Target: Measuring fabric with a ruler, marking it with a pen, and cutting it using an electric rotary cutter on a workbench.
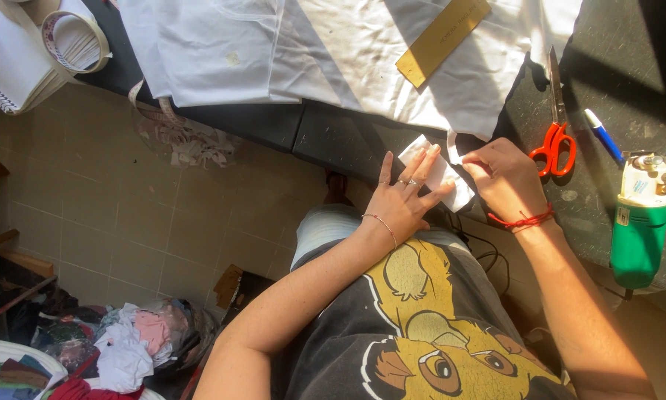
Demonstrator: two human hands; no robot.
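One small white fabric piece [438,172], creased.

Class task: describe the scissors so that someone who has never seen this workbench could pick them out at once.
Start at the dark worktable and find the white fabric spread over it. Just past the fabric's right edge, above the right hand, lie the scissors. Their bright orange handles set them apart from the blue pen and the green power tool beside them.

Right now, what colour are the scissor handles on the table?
Orange-red; the scissors lie beside the right hand, clearest in the head view.
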